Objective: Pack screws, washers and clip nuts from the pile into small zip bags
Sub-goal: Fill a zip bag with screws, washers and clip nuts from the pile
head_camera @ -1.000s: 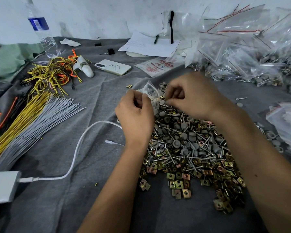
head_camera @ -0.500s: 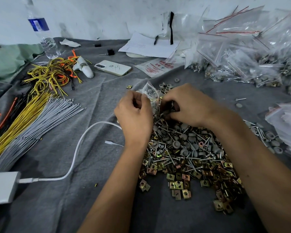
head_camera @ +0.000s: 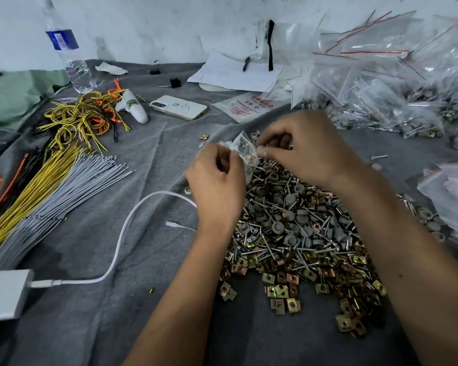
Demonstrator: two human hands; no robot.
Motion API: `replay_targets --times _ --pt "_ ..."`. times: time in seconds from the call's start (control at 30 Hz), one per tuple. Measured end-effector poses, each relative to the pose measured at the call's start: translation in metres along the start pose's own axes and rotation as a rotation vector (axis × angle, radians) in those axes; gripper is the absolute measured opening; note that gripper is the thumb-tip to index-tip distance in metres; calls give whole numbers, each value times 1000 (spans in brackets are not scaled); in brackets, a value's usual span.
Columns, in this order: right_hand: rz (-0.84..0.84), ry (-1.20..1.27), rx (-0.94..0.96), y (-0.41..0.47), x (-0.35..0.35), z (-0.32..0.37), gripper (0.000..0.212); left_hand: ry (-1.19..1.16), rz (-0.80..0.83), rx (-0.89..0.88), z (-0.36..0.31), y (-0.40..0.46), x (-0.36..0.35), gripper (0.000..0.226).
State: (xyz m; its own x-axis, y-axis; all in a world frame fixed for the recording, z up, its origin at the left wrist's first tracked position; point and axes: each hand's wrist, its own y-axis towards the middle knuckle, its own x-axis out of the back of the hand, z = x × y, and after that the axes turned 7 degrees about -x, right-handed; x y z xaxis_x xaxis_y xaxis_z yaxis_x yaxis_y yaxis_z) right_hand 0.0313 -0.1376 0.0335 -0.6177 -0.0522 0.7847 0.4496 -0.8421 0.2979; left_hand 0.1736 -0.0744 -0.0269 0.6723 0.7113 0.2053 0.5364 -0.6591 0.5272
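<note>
Two bare forearms are entering from 6 o'clock, showing no sleeves. The left hand (head_camera: 217,186) and the right hand (head_camera: 306,150) are showing bare fingers and short nails; the right forearm is showing small dark moles.

Grey cloth (head_camera: 148,165), brass-yellow clip nuts (head_camera: 280,289)

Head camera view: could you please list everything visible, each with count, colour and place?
pile: one, grey washers, silver screws, brass clip nuts, centre
small zip bag: one, clear, between both hands
filled bags: many, clear with red strips, far right
phone: one, white, beyond the pile
water bottle: one, clear with blue label, far left
wires: bundles, yellow and grey, left
cable: one, white, near left
cloth: one, grey, under everything
left hand: grips the bag
right hand: fingers curled at the bag's mouth
</note>
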Motion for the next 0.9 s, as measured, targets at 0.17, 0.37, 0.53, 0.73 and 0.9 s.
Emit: replay_targets --times 0.17,0.37,0.53,0.73,0.9 --pt "-39 74 -7 1 -9 5 18 9 -6 -2 0 0 0 18" --pt "86 -134 -80 -1 3 -8 10 7 -30 9 -1 0 0 18" --pt "231 -318 -96 -2 -10 -10 13 -14 -35 34 -1 0 1 18" --pt "208 -201 -78 -1 -2 -9 10 -18 -25 18 -1 0 0 19" --pt "112 6 -17 2 4 3 6 -7 -13 15 0 0 -1 17"
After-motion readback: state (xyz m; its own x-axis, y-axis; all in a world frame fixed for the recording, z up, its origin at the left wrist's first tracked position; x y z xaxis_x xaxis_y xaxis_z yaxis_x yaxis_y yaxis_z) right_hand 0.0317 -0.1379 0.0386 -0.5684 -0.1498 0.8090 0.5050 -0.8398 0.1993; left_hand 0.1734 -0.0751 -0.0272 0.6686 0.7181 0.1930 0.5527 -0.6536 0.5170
